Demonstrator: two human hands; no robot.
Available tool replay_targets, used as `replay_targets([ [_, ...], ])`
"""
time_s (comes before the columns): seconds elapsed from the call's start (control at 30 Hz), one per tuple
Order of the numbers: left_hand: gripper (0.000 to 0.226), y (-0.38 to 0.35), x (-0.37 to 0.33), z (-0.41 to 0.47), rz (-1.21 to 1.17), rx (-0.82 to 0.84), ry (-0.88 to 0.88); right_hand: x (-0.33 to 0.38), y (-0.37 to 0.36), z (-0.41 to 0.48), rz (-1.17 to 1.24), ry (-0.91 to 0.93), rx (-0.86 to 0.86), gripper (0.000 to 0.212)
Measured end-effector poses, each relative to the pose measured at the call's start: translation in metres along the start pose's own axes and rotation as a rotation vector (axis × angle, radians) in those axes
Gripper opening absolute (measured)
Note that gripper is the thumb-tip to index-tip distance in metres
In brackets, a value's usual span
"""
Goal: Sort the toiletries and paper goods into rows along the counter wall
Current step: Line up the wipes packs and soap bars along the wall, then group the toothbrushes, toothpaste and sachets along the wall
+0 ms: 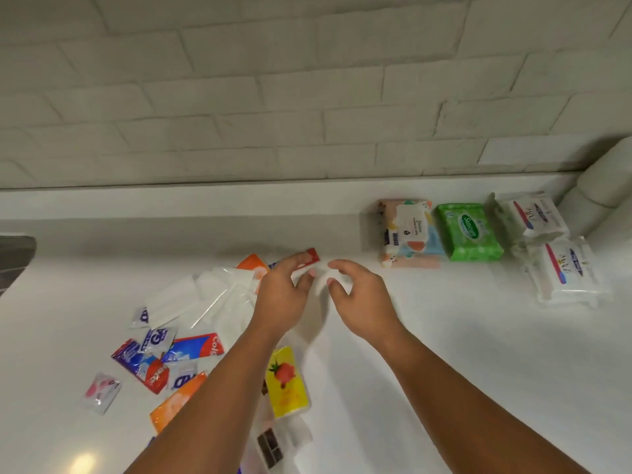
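Note:
My left hand (284,292) and my right hand (362,295) meet over the middle of the white counter (444,354). Between them they pinch a small red-and-white packet (310,258); the left fingers are on its red end and the right fingertips on its blurred white end. Along the wall at the right lie a pastel wipes pack (407,230), a green wipes pack (468,232) and two white wipes packs (533,213) (564,268). A loose pile at the left holds white tissue packs (212,295), toothpaste boxes (193,348), small sachets (157,338) and an orange pack (253,265).
Toilet paper rolls (605,186) stand in the far right corner. A yellow strawberry pack (285,381), another orange pack (178,401) and a pink sachet (102,391) lie near my left forearm. A dark object (13,258) juts in at the left edge. The white tiled wall (307,97) backs the counter.

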State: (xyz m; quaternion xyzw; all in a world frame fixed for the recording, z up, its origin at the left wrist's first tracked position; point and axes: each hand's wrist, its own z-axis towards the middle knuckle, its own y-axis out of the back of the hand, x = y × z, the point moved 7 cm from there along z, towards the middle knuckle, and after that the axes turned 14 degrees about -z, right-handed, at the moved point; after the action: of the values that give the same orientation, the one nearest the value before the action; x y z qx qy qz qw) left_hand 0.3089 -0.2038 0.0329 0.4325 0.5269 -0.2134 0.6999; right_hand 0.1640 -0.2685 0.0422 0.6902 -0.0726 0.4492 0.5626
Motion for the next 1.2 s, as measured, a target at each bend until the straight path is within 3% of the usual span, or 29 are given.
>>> replay_targets([
  [0.37, 0.030, 0.103, 0.069, -0.052, 0.206, 0.137, -0.035, 0.045, -0.105, -0.054, -0.126, -0.025, 0.049, 0.038],
  [0.73, 0.042, 0.126, 0.115, -0.074, 0.375, 0.299, -0.036, 0.054, -0.165, -0.066, -0.185, -0.263, 0.106, 0.052],
  [1.0, 0.047, 0.135, 0.107, -0.058, 0.477, 0.286, -0.197, 0.075, -0.185, -0.063, -0.143, -0.197, 0.141, 0.044],
  [1.2, 0.049, 0.122, 0.093, -0.020, 0.490, 0.317, -0.276, 0.080, -0.163, -0.059, -0.158, -0.142, 0.005, 0.039],
])
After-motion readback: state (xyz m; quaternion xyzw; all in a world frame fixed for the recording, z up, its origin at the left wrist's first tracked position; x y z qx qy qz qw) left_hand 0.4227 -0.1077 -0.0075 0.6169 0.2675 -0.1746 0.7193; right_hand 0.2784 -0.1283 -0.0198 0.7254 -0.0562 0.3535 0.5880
